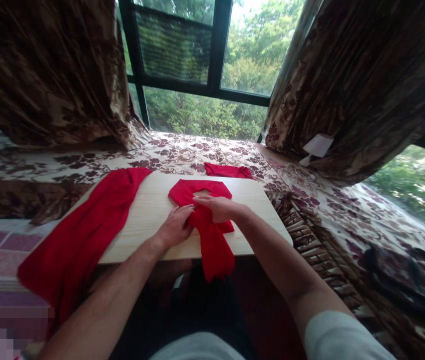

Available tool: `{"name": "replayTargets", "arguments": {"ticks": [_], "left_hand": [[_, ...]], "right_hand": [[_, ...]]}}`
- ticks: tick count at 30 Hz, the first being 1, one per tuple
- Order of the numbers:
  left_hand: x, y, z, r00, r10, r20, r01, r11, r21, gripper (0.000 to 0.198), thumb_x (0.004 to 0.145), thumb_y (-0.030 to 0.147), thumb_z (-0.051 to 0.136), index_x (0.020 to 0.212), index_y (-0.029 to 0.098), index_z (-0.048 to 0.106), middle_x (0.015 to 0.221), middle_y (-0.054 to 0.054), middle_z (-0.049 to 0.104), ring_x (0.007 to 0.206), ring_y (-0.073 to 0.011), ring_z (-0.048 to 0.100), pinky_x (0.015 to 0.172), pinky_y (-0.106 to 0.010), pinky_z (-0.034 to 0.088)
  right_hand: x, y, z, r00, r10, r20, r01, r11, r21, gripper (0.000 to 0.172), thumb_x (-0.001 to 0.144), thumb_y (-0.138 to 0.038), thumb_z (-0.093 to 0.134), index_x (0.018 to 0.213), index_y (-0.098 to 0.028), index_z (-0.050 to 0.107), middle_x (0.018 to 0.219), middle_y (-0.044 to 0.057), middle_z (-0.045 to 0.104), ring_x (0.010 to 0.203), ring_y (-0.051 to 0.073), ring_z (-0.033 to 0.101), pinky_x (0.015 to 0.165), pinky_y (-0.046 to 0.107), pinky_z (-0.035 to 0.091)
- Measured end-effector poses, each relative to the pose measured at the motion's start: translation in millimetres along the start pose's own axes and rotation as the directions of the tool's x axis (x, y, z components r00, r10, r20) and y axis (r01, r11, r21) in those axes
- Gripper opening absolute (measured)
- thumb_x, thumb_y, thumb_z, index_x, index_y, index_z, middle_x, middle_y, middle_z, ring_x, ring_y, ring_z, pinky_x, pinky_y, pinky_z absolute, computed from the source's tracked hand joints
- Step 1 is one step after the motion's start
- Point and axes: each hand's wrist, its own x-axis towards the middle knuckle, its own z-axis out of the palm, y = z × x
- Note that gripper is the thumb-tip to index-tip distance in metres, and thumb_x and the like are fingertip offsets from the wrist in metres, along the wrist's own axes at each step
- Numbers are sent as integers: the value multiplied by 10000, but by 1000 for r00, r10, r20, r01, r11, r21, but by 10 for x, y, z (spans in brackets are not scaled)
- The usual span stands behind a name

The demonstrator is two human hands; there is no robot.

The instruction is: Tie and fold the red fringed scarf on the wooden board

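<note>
A red scarf (217, 252) lies folded into a loop on the pale wooden table, its loose fringed end hanging over the near edge. My left hand (176, 226) is at the left side of the crossing, with its fingers closed on the cloth. From the right, my right hand (220, 208) rests flat over the crossing, fingers stretched out together and pointing left. A small gap shows in the loop just beyond the fingertips. The underside of the crossing is hidden by both hands.
Another long red cloth (99, 220) drapes over the left of the table (146, 212) and hangs down. A folded red cloth (229, 171) lies beyond the far edge, on the flowered cover (182, 150). A white lamp (318, 145) and a dark bag (396, 280) are at right.
</note>
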Motion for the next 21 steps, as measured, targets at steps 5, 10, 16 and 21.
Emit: {"name": "replayTargets", "arguments": {"ticks": [5,10,16,21], "left_hand": [[-12,56,-17,998,-58,11,58,998,12,684,778,251,638,1429,164,448,1364,-141,605,1281,-285,542,1159,-485,338],[21,84,-12,992,-104,73,101,994,38,591,793,259,621,1376,197,542,1341,-106,634,1281,-274,547,1185,-482,287],[22,151,-66,989,-127,70,125,992,33,521,792,286,630,1307,206,614,1304,-91,668,1259,-275,565,1218,-522,194],[161,194,-138,971,-239,-20,237,970,-59,303,940,319,477,1099,229,718,1069,-37,762,1036,-219,676,1226,-538,170]], "right_hand": [[18,-61,53,995,98,-29,-101,986,-129,536,704,-156,640,1238,-173,590,1157,94,657,847,218,657,598,259,424],[-104,-53,21,981,194,11,-188,962,-199,271,787,-314,640,1028,-191,622,1029,80,678,863,223,654,637,266,409],[-208,-33,-73,977,185,108,-166,973,-163,613,667,-636,753,1054,-178,628,1000,108,712,848,273,673,667,306,439],[-240,-45,25,971,217,97,-205,971,-127,458,715,-474,769,1035,-166,659,993,130,725,838,273,679,652,301,434]]}}
